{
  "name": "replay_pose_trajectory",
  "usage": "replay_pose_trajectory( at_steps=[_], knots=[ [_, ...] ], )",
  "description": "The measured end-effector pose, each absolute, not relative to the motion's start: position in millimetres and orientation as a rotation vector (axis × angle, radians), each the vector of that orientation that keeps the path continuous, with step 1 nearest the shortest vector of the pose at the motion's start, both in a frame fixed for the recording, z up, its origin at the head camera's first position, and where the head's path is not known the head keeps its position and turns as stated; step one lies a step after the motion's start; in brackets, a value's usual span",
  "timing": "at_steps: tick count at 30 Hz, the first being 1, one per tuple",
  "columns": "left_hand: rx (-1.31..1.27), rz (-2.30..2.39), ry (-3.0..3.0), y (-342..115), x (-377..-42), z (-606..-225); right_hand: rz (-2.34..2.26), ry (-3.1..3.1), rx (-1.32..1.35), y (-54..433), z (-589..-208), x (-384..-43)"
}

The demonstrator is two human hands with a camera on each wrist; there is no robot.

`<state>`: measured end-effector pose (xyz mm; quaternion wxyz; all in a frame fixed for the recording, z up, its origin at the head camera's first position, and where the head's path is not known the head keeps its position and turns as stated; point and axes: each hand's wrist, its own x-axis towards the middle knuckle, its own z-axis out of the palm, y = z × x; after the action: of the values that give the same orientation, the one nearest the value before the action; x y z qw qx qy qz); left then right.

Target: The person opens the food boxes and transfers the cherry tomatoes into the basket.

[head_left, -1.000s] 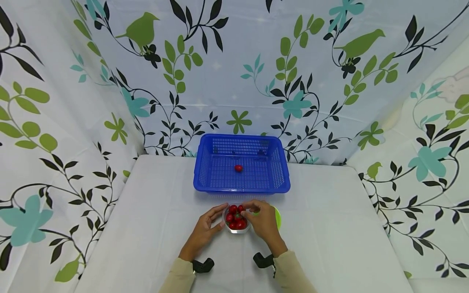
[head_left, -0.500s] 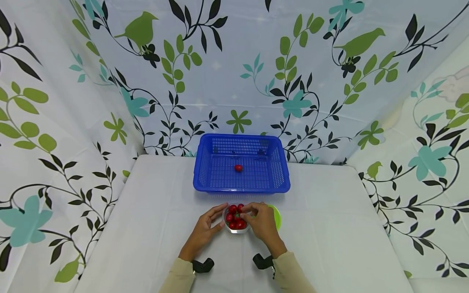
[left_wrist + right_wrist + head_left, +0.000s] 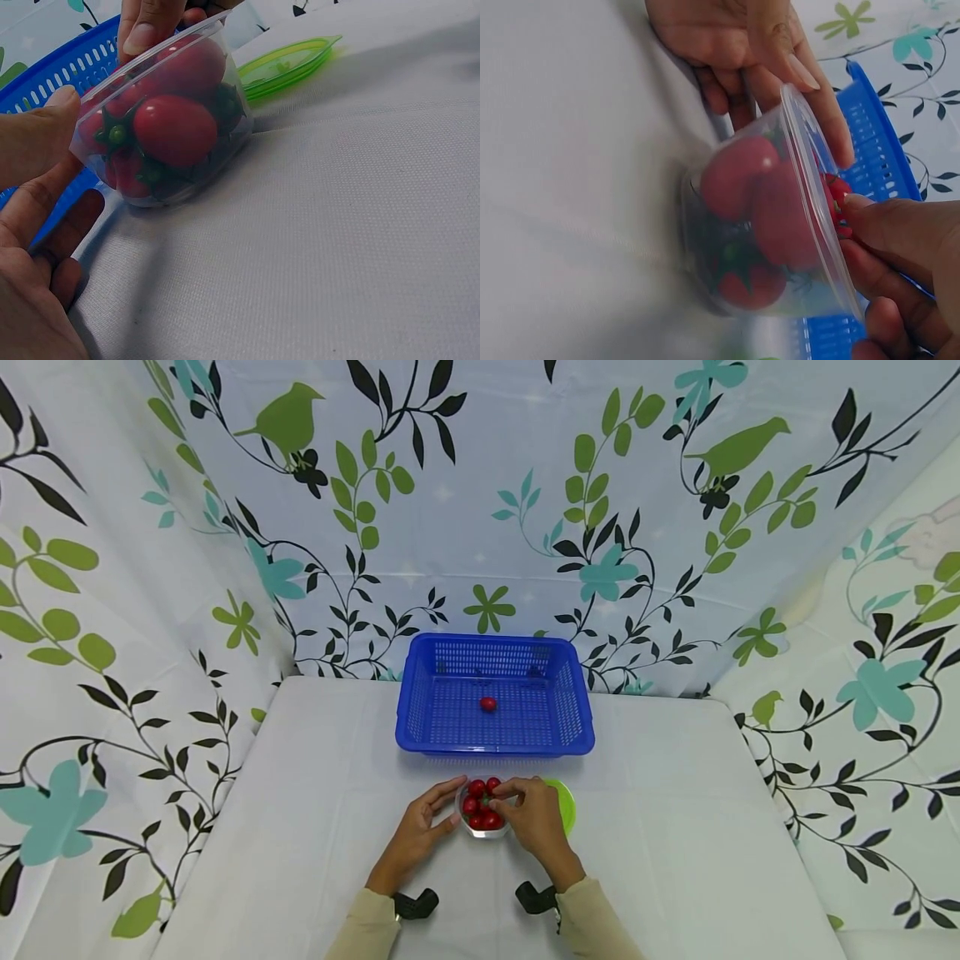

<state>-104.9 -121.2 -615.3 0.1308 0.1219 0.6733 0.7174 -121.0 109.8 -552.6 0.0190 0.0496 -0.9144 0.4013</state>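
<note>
A tomato (image 3: pixel 838 184) in the cup (image 3: pixel 487 834), well off the surface's (image 3: pixel 675 810) far edge, is pinched by nearly closed right fingers (image 3: pixel 892 223); the cup is half-circled by left fingers (image 3: pixel 37 201). Probably light and slippery, it is best gripped by its sides.

A basket (image 3: pixel 495 750) sat at the back of the table (image 3: pixel 337 760), with cloth (image 3: pixel 480 510) behind it. One tomato (image 3: pixel 488 704) lay in the basket, near the middle. In front of the basket stood a tub (image 3: pixel 486 834) with more tomatoes (image 3: pixel 477 788) in it. The left hand (image 3: pixel 422 831) was at the tub's left side. The right hand (image 3: pixel 539 818) was on the right, its fingertips (image 3: pixel 866 214) at the tub's top. Right of the tub lay a lid (image 3: pixel 567 808), partly hidden by that hand.
</note>
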Motion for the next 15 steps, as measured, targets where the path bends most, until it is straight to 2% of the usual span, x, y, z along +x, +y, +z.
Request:
replay_pose_trajectory(
  at_steps=[15],
  knots=[
    [0.353, 2.083, 1.967, -121, -105, -615, 1.191, -2.840, 0.159, 97, -557, -121]
  ],
)
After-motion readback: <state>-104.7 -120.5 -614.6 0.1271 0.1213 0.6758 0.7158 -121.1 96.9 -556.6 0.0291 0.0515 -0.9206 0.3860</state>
